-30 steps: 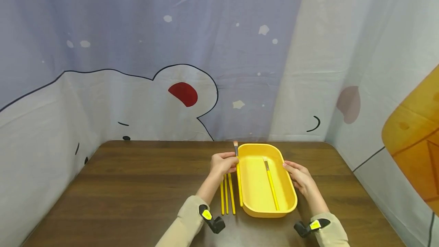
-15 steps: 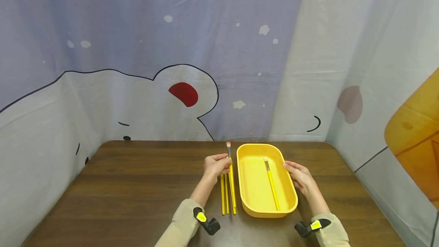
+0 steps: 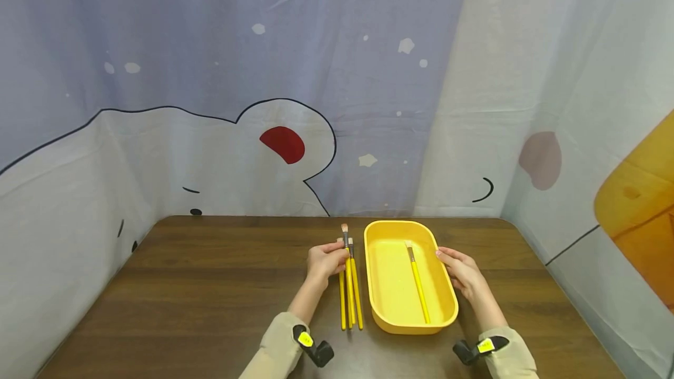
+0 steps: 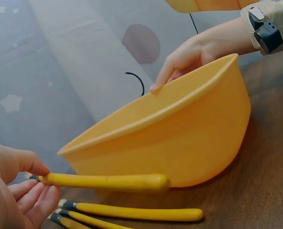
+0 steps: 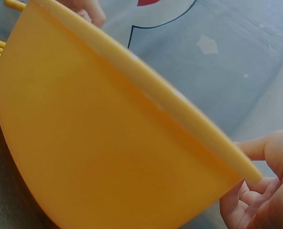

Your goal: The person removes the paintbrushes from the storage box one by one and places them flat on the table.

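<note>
My left hand (image 3: 325, 261) pinches a yellow-handled paintbrush (image 4: 108, 182) near its dark ferrule, bristles pointing away from me. Just below that brush, several similar paintbrushes (image 4: 136, 212) lie side by side on the table. To their right stands a yellow plastic tray (image 3: 381, 303) with rounded corners. One paintbrush (image 3: 419, 286) lies inside it, slightly slanted. My right hand (image 3: 461, 271) holds the tray's right rim, thumb over the edge and the other fingers against the outside wall, as the right wrist view also shows.
The brown wooden table (image 3: 210, 291) extends to both sides, with its back edge against a patterned curtain (image 3: 210, 75). Between the loose brushes and the tray's left wall there is a narrow gap of tabletop.
My left hand has moved left with the held paintbrush, from the tray's left rim to above the loose brushes. The right hand and tray have stayed almost still.
</note>
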Demonstrator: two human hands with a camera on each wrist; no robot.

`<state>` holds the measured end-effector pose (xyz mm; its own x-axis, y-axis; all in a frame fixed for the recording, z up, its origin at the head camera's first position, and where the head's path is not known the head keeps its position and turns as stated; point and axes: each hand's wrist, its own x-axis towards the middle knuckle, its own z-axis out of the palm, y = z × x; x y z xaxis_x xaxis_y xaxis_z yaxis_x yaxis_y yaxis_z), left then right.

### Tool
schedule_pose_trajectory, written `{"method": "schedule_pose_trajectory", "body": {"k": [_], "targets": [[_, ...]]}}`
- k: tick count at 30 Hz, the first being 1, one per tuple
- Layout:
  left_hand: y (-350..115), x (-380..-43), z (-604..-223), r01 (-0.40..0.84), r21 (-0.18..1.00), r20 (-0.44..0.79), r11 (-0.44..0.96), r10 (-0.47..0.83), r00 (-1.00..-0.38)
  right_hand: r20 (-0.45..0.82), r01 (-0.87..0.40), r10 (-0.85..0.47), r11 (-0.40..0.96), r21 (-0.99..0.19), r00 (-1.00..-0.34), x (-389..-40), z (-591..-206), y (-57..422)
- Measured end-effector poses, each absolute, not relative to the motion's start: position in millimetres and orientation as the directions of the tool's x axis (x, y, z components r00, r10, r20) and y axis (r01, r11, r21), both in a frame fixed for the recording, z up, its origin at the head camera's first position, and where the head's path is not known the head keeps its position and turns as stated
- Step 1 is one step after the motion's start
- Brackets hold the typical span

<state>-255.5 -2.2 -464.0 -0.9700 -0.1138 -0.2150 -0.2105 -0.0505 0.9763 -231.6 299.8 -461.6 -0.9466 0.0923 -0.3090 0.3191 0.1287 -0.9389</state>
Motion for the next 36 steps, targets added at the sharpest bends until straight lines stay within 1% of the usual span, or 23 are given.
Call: {"method": "schedule_pose_trajectory", "body": {"k": [5,11,23,31,36], "targets": [[-4.3,-254.7,-467.7,-0.215,0.976,-0.218,-0.036,-0.137,-0.966,-0.310,0.319,0.087,0.129,-0.939,-0.947,-231.4,-461.7,300.9],[-9.5,-254.6,-471.1,-0.204,0.979,-0.204,-0.014,-0.135,-0.970,-0.311,0.320,0.087,0.119,-0.940,-0.946,-231.6,-462.2,300.6],[-17.1,-254.6,-479.9,-0.211,0.977,-0.212,-0.026,-0.130,-0.969,-0.307,0.316,0.087,0.125,-0.941,-0.948,-231.7,-460.9,299.4],[-21.6,-255.4,-484.8,-0.206,0.978,-0.203,0.015,-0.121,-0.972,-0.311,0.321,0.088,0.136,-0.937,-0.946,-232.1,-460.9,298.9],[-23.4,-255.3,-486.5,-0.211,0.976,-0.202,0.055,-0.138,-0.970,-0.306,0.316,0.090,0.142,-0.938,-0.948,-232.1,-460.8,299.1]]}}
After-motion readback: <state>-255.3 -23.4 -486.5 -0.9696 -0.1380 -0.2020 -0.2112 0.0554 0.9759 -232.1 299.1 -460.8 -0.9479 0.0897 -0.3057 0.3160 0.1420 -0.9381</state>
